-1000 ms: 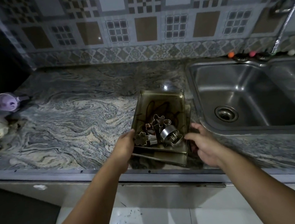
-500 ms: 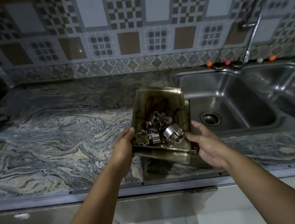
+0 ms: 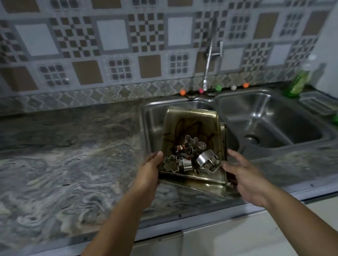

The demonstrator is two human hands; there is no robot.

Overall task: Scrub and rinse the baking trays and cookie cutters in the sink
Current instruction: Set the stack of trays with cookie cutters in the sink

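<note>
Baking trays (image 3: 188,123), two stacked, are gripped at their near corners by the left hand (image 3: 148,174) and right hand (image 3: 243,174), over the left sink basin (image 3: 152,119) and bench (image 3: 53,172). Cookie cutters (image 3: 190,155), roughly four and too tangled to count surely, lie in the upper tray, which hides most of the lower.

Two stacked greasy baking trays (image 3: 186,125), tilted over sink (image 3: 266,106), metal cookie cutters (image 3: 190,157) piled at near end

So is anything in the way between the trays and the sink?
Nothing visible. The stacked trays, held by the left hand and right hand, already hang over the left sink basin, whose visible part holds nothing. The cookie cutters ride on top.
</note>
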